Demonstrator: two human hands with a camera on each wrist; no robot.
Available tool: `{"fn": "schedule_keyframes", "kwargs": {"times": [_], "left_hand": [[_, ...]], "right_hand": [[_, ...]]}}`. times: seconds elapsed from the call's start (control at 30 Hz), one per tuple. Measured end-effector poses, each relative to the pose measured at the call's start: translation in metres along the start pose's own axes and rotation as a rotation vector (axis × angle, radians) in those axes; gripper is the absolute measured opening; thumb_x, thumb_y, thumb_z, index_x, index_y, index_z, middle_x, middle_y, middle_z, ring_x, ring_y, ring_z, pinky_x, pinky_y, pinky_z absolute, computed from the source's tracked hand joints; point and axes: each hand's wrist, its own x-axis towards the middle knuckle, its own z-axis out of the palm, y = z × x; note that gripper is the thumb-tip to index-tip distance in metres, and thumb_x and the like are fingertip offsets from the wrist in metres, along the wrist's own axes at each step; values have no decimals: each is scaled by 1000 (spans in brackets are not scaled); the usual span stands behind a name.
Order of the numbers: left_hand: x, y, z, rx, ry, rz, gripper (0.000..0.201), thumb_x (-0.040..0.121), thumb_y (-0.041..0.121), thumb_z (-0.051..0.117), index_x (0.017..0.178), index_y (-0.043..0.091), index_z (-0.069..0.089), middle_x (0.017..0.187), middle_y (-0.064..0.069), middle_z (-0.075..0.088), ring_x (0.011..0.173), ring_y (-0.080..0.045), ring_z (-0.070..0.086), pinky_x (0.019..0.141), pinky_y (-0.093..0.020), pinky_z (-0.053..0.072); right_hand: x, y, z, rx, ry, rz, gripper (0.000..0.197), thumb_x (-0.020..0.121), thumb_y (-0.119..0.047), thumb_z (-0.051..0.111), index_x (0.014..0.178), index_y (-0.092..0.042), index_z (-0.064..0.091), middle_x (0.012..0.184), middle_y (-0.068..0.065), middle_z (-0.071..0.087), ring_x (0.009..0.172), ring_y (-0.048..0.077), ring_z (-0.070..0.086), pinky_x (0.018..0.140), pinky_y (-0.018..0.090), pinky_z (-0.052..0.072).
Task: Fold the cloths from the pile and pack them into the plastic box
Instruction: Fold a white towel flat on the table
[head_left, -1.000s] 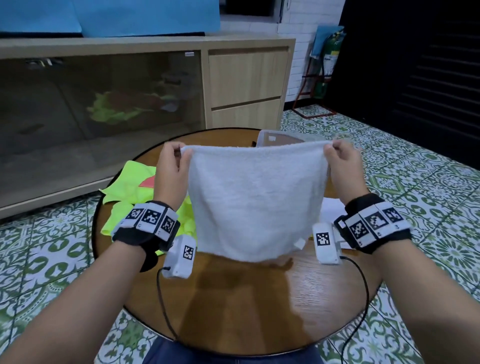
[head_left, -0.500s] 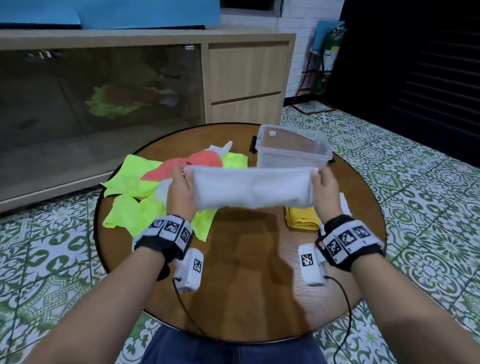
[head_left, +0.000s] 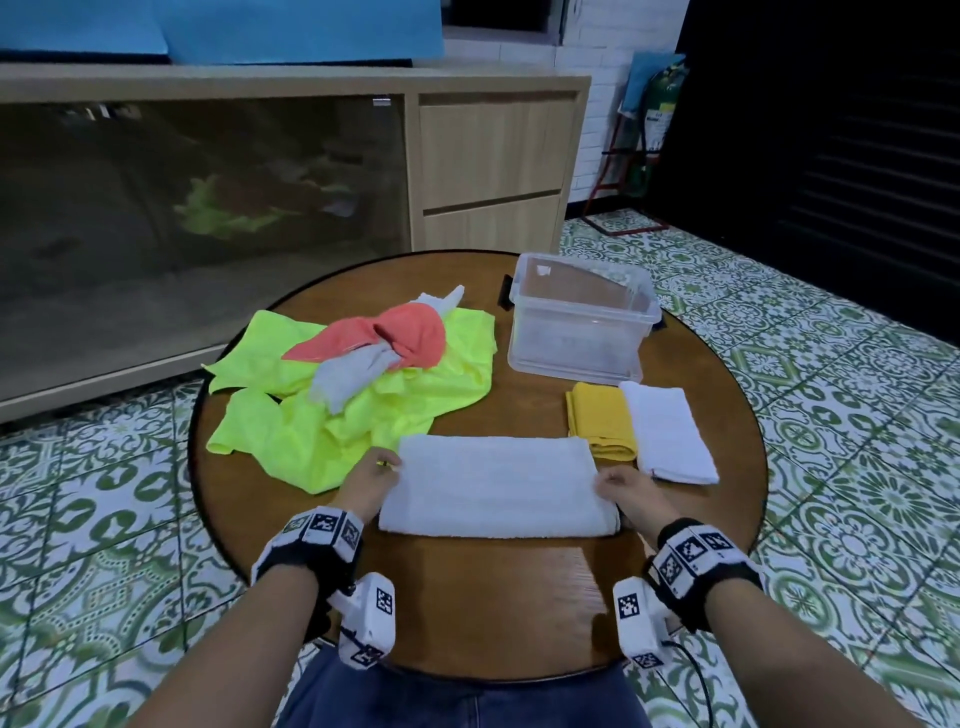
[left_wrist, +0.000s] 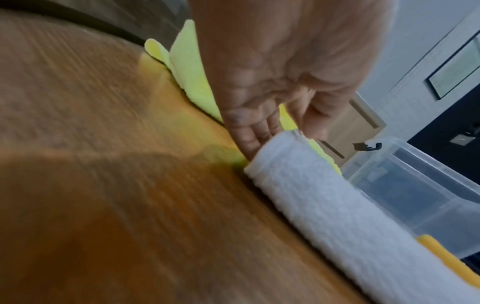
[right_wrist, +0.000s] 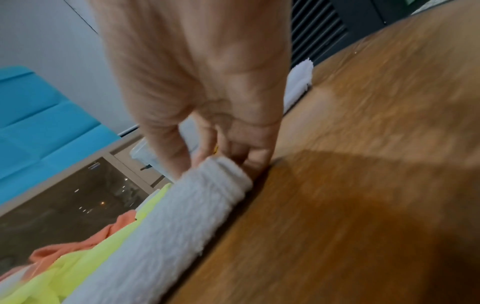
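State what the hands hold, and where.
Both pinch the folded white towel lying on the table: left hand its left end, right hand its right end.

Both forearms reach forward, roughly parallel, bare, each wrist in a black band with white marker tiles and a white camera block hanging under it. Left hand (head_left: 370, 483) sits at the left end of the folded white towel (head_left: 493, 486), thumb on top, fingers (left_wrist: 249, 139) against the end edge, pinching it. Right hand (head_left: 628, 491) mirrors it at the right end: thumb over the top, fingers (right_wrist: 249, 158) tucked at the end edge down by the table (head_left: 493, 597). Palms face inward toward each other.
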Motion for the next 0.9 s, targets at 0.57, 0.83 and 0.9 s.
{"fn": "schedule_keyframes", "kwargs": {"times": [0.57,0.83,0.9], "left_hand": [[-13,-2,12,616,-53,119,46,94,5,37,140,13,37,149,-7,25,113,-30,53,93,-33,42],[-14,11,15,815,14,160,57,99,12,33,151,16,11,150,-4,18,85,-26,57,73,-34,46],[-9,16,16,842,24,166,57,100,12,33,151,17,8,150,-4,18,78,-23,52,71,-35,47]], "right_hand": [[-4,2,9,-263,-23,-164,34,93,6,38,101,-17,62,97,5,52,65,4,42,48,14,31],[-7,-4,13,-288,111,-215,35,96,1,33,112,-14,60,100,9,51,81,20,49,65,27,37],[0,-6,14,-292,137,-228,35,97,1,34,118,-13,58,114,11,54,88,20,49,71,26,36]]}}
